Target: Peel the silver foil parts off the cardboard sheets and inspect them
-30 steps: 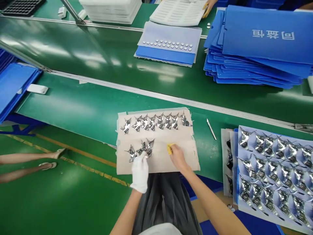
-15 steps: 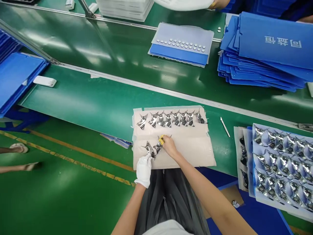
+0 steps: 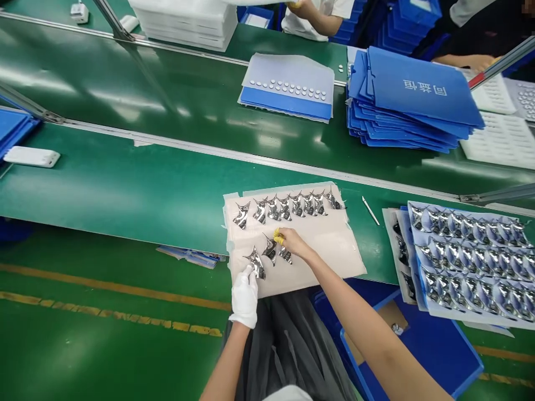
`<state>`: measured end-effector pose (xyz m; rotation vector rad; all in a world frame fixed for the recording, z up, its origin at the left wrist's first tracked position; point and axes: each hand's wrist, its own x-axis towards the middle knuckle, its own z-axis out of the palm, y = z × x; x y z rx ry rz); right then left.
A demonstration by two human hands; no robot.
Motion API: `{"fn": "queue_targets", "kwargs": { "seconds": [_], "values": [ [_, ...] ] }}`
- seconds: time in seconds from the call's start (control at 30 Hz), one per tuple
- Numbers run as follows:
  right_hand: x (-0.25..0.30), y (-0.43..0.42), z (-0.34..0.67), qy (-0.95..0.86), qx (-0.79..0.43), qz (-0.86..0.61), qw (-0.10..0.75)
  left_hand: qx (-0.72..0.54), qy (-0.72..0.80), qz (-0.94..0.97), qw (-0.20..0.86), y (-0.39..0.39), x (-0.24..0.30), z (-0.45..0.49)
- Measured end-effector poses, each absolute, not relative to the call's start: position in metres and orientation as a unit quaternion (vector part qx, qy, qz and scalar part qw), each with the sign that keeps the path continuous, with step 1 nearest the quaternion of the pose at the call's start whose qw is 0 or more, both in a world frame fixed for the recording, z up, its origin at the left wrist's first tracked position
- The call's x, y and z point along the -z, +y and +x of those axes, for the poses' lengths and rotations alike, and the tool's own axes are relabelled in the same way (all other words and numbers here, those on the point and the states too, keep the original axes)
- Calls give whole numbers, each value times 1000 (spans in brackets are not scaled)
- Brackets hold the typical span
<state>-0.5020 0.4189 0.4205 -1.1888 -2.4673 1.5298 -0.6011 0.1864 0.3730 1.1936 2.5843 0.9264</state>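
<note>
A beige cloth (image 3: 330, 245) lies on the green table in front of me. Several shiny silver metal parts (image 3: 292, 204) stand in a row along its far edge. Three more silver parts (image 3: 270, 252) lie lower on the cloth, spread apart. My left hand (image 3: 244, 296), in a white glove, pinches the leftmost of these (image 3: 255, 263) with its fingertips. My right hand (image 3: 292, 243), bare with yellow finger cots, is closed over the two parts to the right and touches them.
A slim metal tool (image 3: 370, 210) lies right of the cloth. A blue tray (image 3: 468, 262) full of silver parts sits at the right. A stack of blue sheets (image 3: 409, 106) and a sheet with white dots (image 3: 288, 86) lie beyond the conveyor. Other people's arms show at the top.
The lower cluster of parts has been spread into three separate pieces. My right hand shifted slightly right with them; my left hand stayed on the leftmost part. The camera view tilted up.
</note>
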Motion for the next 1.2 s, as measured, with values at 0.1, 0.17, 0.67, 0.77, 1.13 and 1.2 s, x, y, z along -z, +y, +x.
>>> {"fn": "queue_targets", "kwargs": {
  "seconds": [0.1,0.17,0.67,0.77,1.13,1.2],
  "values": [
    [-424,420,-510,-808,-471,-353,-35,-324,843,428,42,178,-392,-624],
    [-428,420,-518,-823,-448,-344,-61,-331,833,443,18,174,-406,-643],
    [-433,485,-665,-938,-218,-266,-36,-337,811,474,-63,252,-405,-758],
    [-427,494,-658,-941,-207,-262,-44,-330,811,481,-47,272,-394,-764],
    [-446,480,-587,-868,-266,-414,71,-262,825,500,22,325,-383,-763],
    [-443,455,-545,-828,-274,-476,110,-269,835,479,6,314,-395,-753]
  ]
}}
